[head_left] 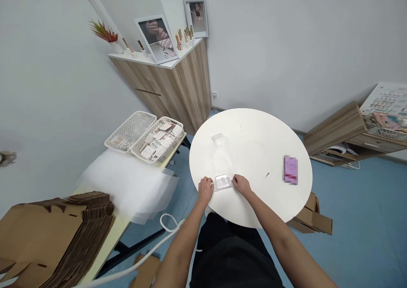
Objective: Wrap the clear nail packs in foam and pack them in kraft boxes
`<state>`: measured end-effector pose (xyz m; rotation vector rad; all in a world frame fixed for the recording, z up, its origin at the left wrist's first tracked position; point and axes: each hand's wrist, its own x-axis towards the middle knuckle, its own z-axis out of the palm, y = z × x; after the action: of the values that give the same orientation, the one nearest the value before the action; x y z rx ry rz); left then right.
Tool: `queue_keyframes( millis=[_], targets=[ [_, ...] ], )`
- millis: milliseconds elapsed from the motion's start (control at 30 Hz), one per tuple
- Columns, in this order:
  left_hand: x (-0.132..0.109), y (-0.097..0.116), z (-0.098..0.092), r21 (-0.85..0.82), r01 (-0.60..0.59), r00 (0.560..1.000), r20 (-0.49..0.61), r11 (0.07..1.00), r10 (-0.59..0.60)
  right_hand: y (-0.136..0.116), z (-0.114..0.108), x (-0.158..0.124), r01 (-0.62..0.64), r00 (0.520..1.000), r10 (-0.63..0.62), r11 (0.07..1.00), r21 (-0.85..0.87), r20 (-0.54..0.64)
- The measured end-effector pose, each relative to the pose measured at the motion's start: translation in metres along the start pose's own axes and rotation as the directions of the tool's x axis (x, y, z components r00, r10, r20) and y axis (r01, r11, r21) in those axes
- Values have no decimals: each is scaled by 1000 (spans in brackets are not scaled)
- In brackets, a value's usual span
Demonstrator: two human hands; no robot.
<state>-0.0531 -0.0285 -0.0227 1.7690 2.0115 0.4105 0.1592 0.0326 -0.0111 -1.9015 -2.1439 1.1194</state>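
In the head view, a thin translucent white sheet (221, 158) lies on the round white table (254, 148). At its near end is a small, flat rectangular packet or case (223, 180), see-through with a pale greyish inside; whether it lies on the sheet or under a fold I cannot tell. My left hand (206, 189) is closed at the sheet's left edge beside the packet. On the other side, my right hand (241, 183) pinches the sheet's right edge. A small whitish piece (218, 138) sits at the sheet's far end.
A blurred-out purple item (290, 170) lies on the table's right. To my left, a side table carries white baskets (159, 140) of small packs, a stack of translucent sheets (127, 182) and folded cardboard (47, 237). A white cable (159, 241) hangs nearby. Cardboard boxes (311, 218) stand on the floor.
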Motion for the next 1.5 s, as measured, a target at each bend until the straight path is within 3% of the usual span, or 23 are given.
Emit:
queue_keyframes(
  millis=[100,200,267,367,467,567,600,733,833,1033,1200,1333,1500],
  targets=[
    [-21,6,10,167,-138,967,-192,976,169,2,5,5,11,1000,-11,999,-39,-5],
    [-40,9,26,274,-467,865,-60,841,499,5,9,10,14,1000,-14,997,-72,0],
    [-45,8,37,321,-511,842,2,797,540,6,10,11,25,1000,-24,994,-110,5],
    [-39,2,43,370,-458,872,14,808,489,2,9,5,117,985,-143,967,-227,-101],
    [-26,-4,40,359,-481,866,52,800,497,-5,10,-8,356,882,-442,851,-386,-162],
    [-14,-5,34,323,-504,858,86,801,506,-10,18,-17,616,723,-691,649,-446,-7],
    [-11,-5,33,307,-507,858,91,805,505,-10,22,-18,640,703,-711,620,-454,19],
    [0,-3,25,214,-527,850,106,823,516,-6,33,-10,557,757,-654,656,-509,-14],
    [11,-1,14,122,-521,853,116,845,509,-6,31,-1,549,758,-652,655,-520,-21],
    [20,6,-11,-111,-361,901,213,926,377,-16,10,7,525,808,-589,726,-444,-6],
    [11,10,-17,-334,-321,894,203,886,400,-14,-5,-4,542,818,-570,720,-435,76],
    [23,7,-21,-341,-294,894,231,893,383,-18,-11,0,484,864,-495,766,-423,91],
    [54,-1,-14,-206,-185,947,223,961,231,-27,-14,30,397,914,-399,848,-352,71]
  ],
)
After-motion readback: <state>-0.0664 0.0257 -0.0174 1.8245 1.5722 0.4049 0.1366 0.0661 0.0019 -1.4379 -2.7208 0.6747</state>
